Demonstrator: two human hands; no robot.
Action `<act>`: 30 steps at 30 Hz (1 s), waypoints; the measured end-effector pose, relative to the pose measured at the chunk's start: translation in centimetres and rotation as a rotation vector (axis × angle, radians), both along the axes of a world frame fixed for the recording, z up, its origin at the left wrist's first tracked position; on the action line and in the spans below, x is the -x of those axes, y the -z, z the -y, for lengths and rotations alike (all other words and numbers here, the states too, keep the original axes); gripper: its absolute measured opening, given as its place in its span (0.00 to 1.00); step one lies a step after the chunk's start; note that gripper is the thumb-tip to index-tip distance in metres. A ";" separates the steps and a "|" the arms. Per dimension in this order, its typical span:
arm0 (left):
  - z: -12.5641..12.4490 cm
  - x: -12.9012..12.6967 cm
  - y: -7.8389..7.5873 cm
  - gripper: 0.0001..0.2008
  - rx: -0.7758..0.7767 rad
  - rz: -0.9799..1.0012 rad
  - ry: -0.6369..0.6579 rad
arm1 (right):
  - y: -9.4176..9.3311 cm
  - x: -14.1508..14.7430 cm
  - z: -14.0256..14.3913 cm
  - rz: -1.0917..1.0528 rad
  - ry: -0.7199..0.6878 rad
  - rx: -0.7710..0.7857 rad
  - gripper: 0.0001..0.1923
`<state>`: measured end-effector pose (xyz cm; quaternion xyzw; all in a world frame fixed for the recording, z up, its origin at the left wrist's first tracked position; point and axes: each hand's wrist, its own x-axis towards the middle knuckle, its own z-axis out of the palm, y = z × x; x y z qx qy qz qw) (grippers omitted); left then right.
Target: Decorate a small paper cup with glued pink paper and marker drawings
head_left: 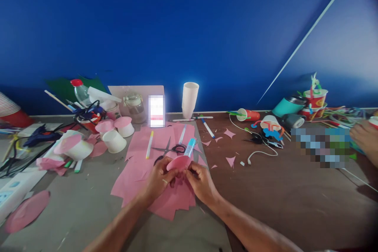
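pink paper disc (178,163), flat, tilted, pinched at both edges above pink sheets (138,181)

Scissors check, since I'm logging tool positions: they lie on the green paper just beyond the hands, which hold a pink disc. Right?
Not quite. The head view shows the scissors on pink paper, not green. The left hand and right hand do hold a pink disc.

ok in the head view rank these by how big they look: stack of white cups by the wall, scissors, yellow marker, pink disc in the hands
1. stack of white cups
2. scissors
3. pink disc and yellow marker: they look about alike, and the hands partly hide the disc, so no ranking.
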<state>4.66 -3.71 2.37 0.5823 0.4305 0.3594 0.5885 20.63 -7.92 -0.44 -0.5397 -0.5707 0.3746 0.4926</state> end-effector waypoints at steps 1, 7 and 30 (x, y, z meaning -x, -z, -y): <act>0.0 0.0 -0.1 0.13 0.011 0.005 0.015 | 0.0 0.0 0.0 -0.003 0.007 0.000 0.14; -0.2 0.2 0.7 0.12 0.017 0.005 0.113 | -0.1 -0.2 0.0 -0.032 0.019 0.005 0.14; 0.4 0.5 0.8 0.10 0.030 -0.086 0.178 | -0.4 -0.1 0.1 -0.027 -0.006 0.045 0.08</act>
